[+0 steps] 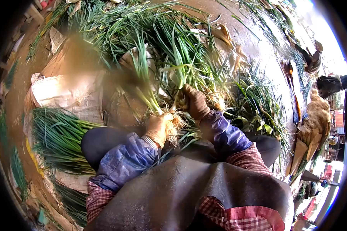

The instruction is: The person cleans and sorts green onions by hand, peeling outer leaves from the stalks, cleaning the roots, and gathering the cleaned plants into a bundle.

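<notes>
Greens (142, 29) lie heaped on sacking (61, 92) and shiny floor (268, 50), which shows between them at right. Left hand (157, 129) grips stalks (154, 104); right hand (197, 102) curls beside these, grip unclear.

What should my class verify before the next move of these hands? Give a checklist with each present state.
1. Left hand closed around green stalks: ok.
2. Stringy roots in view beside that hand: ok.
3. Right hand has a firm grip: cannot tell; its fingers are partly hidden.
4. Separate pile lies clear of both hands, by the left knee: ok.
5. Camera view unobstructed: not ok; a brownish blur covers part of the upper left.
</notes>
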